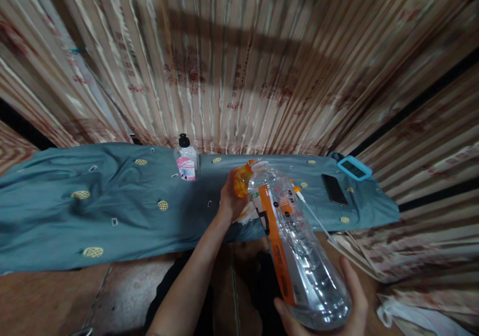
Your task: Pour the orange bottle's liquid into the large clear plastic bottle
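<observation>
Where the striped curtain [239, 61] fills the whole background, a desk under a grey-blue cloth [112, 206] runs across the middle of the view, and brown floor [56, 296] shows below it. Large clear plastic bottle [295, 246], orange label down its side, tilted with its neck toward the desk and its base toward the viewer; it holds a little liquid, how much cannot be told. Right hand [329, 311]: grip clenched around the base of the bottle from below, bearing its weight. Left hand [230, 198]: grip closed on the orange cap [241, 180], which sits at the mouth of the bottle; whether the cap is screwed on, loose or already free cannot be told, since the fingers cover the join. Judged from this, the work stands at the cap stage: the bottle is lifted and steadied, the cap is in hand, and nothing is seen poured or set down. Small clear bottle with black cap and pink label [186, 160], upright on the cloth near the curtain, well apart from both hands. Dark phone [334, 189], flat on the cloth to the right. Blue-framed device [354, 168], beside the phone at the far right corner
</observation>
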The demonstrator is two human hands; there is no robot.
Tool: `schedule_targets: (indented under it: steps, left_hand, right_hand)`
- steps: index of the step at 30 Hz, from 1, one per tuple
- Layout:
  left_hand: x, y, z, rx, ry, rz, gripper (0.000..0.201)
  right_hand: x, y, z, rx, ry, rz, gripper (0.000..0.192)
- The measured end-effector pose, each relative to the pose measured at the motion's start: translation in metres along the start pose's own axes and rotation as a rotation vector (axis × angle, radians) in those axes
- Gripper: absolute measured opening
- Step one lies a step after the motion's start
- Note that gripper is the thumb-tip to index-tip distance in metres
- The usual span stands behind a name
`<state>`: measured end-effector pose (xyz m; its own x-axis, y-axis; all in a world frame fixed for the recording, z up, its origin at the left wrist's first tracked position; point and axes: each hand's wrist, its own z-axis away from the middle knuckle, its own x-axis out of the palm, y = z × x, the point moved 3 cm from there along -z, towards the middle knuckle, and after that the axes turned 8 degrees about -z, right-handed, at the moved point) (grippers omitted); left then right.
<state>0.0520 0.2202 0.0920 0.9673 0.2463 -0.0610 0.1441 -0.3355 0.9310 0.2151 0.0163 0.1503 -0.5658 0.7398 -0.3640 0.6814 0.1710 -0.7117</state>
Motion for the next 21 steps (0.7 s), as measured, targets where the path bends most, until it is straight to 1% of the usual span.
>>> schedule_targets:
  steps: [8,15,21]
  left_hand:
    - [-0.0008,-0.0002,0.0018,-0.004,-0.004,-0.012,0.064]
    - [-0.0017,0.0002,0.0025,0.012,0.000,-0.021,0.062]
    - [-0.0016,0.0019,0.0027,0.011,0.007,-0.013,0.057]
  right_hand:
    - [-0.0008,-0.0019,-0.0006,-0.057,0.009,-0.003,0.108]
    - [-0.0027,-0.0029,0.0006,0.005,0.009,0.011,0.105]
    - [-0.0043,-0.0023,0.0016,0.021,0.001,-0.013,0.109]
